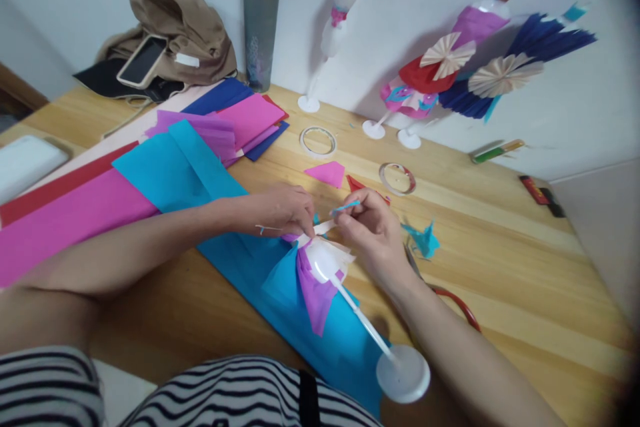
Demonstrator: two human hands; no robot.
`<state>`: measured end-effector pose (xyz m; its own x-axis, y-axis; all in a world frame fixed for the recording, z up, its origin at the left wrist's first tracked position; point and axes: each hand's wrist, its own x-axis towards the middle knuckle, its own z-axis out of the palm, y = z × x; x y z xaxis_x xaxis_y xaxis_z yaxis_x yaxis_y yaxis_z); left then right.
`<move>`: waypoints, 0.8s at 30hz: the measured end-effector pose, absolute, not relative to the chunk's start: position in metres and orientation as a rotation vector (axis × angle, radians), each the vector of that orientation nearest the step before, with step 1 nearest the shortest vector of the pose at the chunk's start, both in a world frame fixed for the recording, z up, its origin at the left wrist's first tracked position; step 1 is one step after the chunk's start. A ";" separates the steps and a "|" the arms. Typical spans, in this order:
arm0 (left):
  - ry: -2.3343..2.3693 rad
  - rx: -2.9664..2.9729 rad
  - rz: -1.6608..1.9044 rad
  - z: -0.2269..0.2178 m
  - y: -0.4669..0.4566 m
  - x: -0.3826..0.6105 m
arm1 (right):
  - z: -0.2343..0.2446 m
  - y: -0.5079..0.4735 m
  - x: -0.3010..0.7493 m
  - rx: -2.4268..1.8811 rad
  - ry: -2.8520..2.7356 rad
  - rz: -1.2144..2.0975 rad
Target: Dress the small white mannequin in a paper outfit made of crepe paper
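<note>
At the far left, a white object (pixel 31 167) is seen on the table (pixel 505 240), followed by long red (pixel 65 180) and pink (pixel 75 220) paper sheets. Behind them, a phone (pixel 143 61) is laid on a brown cloth bundle (pixel 185 20). A turquoise sheet (pixel 240 267) is stretched diagonally toward the viewer; smaller paper pieces (pixel 245 117) are stacked beside it, near an upright flask (pixel 261 27).

At centre, the fingers of the left hand (pixel 290 210) are bent and closed on the upper end of a white doll form (pixel 323 260), the exact grip being partly hidden. The form is held tilted above the turquoise sheet, clothed in blue and purple paper, its round base (pixel 403 373) directed toward the viewer. A white strip (pixel 325 229) is extended between the hands. By the fingers of the right hand (pixel 375 227), nearly closed, a narrow blue strip (pixel 346 207) is pinched.

Beyond, an undressed form (pixel 345 7) is stood by the wall, with two tape rings (pixel 320 154) in front. Farther right, red-handled scissors (pixel 460 303) are partly covered by the right arm; a turquoise scrap (pixel 425 239) is placed nearby. Two dressed forms (pixel 435 73) are stood behind, and a green tube (pixel 500 150) is laid at far right.
</note>
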<state>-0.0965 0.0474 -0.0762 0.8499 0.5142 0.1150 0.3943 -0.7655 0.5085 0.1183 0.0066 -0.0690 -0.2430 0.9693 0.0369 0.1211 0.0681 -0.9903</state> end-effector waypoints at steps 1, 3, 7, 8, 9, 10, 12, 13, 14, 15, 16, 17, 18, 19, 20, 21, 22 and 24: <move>0.635 2.572 0.306 -0.077 0.048 -0.097 | -0.066 0.005 0.119 -1.102 -1.540 1.378; 0.591 2.614 0.276 -0.078 0.049 -0.098 | -0.060 0.002 0.120 -1.059 -1.653 1.541; 0.572 2.620 0.290 -0.080 0.050 -0.097 | -0.058 -0.001 0.116 -1.100 -1.907 1.539; 0.572 2.610 0.295 -0.080 0.050 -0.097 | -0.059 -0.001 0.115 -1.113 -1.935 1.510; 0.575 2.601 0.296 -0.080 0.050 -0.096 | -0.061 -0.001 0.114 -1.122 -1.948 1.486; 0.576 2.594 0.298 -0.080 0.050 -0.096 | -0.062 -0.001 0.114 -1.126 -1.946 1.472; 0.574 2.583 0.289 -0.079 0.050 -0.096 | -0.064 -0.001 0.113 -1.124 -1.917 1.475; 0.570 2.578 0.281 -0.078 0.050 -0.096 | -0.065 -0.001 0.113 -1.122 -1.898 1.487; 0.564 2.571 0.272 -0.077 0.050 -0.097 | -0.065 -0.001 0.113 -1.122 -1.876 1.497; 0.561 2.565 0.265 -0.077 0.050 -0.097 | -0.066 -0.002 0.112 -1.125 -1.852 1.505; 0.561 2.560 0.258 -0.076 0.050 -0.097 | -0.066 -0.002 0.112 -1.129 -1.831 1.510; 0.564 2.558 0.252 -0.075 0.050 -0.098 | -0.066 -0.003 0.111 -1.137 -1.811 1.513; 0.567 2.557 0.246 -0.074 0.050 -0.098 | -0.067 -0.004 0.111 -1.146 -1.796 1.511; 0.570 2.556 0.239 -0.073 0.050 -0.098 | -0.067 -0.004 0.110 -1.157 -1.786 1.503; 0.575 2.556 0.233 -0.072 0.049 -0.098 | -0.067 -0.005 0.109 -1.169 -1.786 1.493; 0.579 2.555 0.228 -0.071 0.049 -0.098 | -0.068 -0.005 0.109 -1.181 -1.789 1.482; 0.578 2.553 0.221 -0.071 0.049 -0.098 | -0.068 -0.005 0.109 -1.192 -1.789 1.471; 0.576 2.542 0.213 -0.070 0.049 -0.098 | -0.069 -0.005 0.108 -1.208 -1.781 1.472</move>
<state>-0.0980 0.0486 -0.0698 0.8971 0.4403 0.0366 0.3585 -0.7738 0.5221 0.1081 -0.0054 -0.0685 -0.4615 0.8762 -0.1391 0.3015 0.0074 -0.9534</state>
